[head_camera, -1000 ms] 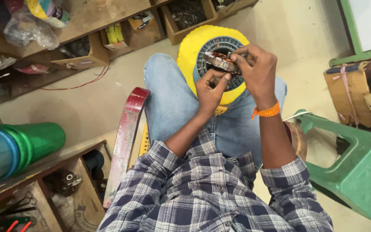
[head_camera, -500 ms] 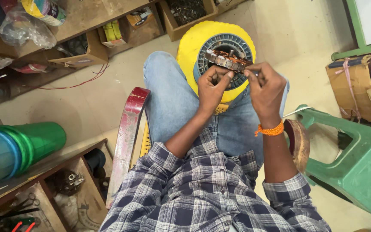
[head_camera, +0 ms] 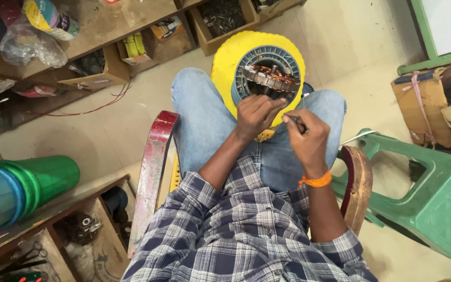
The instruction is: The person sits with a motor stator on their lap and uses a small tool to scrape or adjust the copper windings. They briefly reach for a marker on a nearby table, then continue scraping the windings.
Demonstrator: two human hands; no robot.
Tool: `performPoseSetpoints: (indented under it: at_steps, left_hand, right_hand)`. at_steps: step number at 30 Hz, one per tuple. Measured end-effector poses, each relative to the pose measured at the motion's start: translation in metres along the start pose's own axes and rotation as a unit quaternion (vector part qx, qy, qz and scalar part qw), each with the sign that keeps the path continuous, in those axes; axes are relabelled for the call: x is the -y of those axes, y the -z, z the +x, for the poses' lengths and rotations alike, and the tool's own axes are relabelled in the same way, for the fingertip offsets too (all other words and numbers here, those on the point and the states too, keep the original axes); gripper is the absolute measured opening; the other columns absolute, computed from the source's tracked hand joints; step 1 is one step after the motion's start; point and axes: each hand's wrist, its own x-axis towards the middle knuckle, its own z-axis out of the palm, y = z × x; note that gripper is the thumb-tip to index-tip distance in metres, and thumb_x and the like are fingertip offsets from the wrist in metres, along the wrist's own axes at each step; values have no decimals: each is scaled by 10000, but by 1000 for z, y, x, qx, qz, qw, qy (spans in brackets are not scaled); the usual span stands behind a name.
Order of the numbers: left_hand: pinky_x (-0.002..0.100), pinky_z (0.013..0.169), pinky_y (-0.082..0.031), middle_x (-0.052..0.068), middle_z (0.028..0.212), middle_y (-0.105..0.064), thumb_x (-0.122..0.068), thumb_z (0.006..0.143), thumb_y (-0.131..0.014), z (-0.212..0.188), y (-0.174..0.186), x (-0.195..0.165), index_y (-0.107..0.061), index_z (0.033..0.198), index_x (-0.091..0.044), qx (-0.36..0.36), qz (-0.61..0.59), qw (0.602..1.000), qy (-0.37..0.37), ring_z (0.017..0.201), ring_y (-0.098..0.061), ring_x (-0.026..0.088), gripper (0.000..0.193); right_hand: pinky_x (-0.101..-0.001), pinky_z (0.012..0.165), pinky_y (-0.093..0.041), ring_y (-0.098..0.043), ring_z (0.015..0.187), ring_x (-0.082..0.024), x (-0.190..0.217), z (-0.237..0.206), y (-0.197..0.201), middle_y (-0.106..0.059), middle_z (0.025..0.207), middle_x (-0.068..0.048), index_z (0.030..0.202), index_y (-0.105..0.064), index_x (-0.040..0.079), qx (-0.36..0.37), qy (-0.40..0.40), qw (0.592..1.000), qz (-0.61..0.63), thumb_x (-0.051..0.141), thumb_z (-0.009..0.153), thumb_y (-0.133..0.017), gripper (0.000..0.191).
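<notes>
Left hand curled, fingertips touching fan motor; right hand pinching thin tool beside it. Pale floor, wooden shelves upper left, green plastic chair right. Motor on lap, frame centre-top: yellow disc, blue-grey ring, copper windings.

Both forearms reach forward from rolled checked sleeves and converge over the lap, the hands close side by side but not touching. The left hand is curled palm-down, knuckles up, its fingers bent and bunched at the tips. The right hand sits just right of it and slightly nearer the body, fingers closed in a loose fist with thumb and forefinger pinched, an orange band round its wrist
</notes>
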Motion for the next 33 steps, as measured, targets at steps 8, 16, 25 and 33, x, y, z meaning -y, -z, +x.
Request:
performPoseSetpoints:
  at_steps: [8, 16, 25, 33]
  left_hand:
    - [206, 556, -387, -38, 690, -613, -74, 957, -756, -20, -16, -6, -695, 937, -23, -97, -221, 902, 358, 614, -512, 6, 83]
    - [199, 556, -359, -70, 706, -591, -66, 969, -723, -12, -28, -13, -668, 894, -30, -154, -300, 837, 432, 619, -470, -10, 100]
    - [200, 548, -330, -87, 686, -533, -81, 965, -735, -9, -24, -13, -679, 916, -32, -126, -290, 841, 439, 609, -429, -12, 89]
    - [245, 574, -389, -49, 718, -546, -93, 971, -739, -2, -8, -23, -673, 1033, -67, -85, -181, 908, 368, 637, -476, 39, 94]
  right_hand:
    - [-299, 572, -387, -506, 628, -107, 12, 52, 22, -662, 844, -82, 997, -739, 19, 8, 78, 997, -3, 27, 937, -802, 87]
    - [-275, 509, -284, -356, 575, -44, -12, 106, -13, -441, 620, 19, 958, -776, 11, 56, -35, 997, 50, 59, 921, -822, 76]
    - [-249, 548, -258, -335, 628, -18, -22, 59, 18, -440, 688, 91, 1025, -757, 17, 54, -105, 988, 94, 42, 963, -778, 69]
    - [-289, 522, -266, -342, 575, -72, -12, 34, 2, -428, 648, -5, 1020, -750, 5, 36, -12, 999, 23, 13, 918, -793, 111]
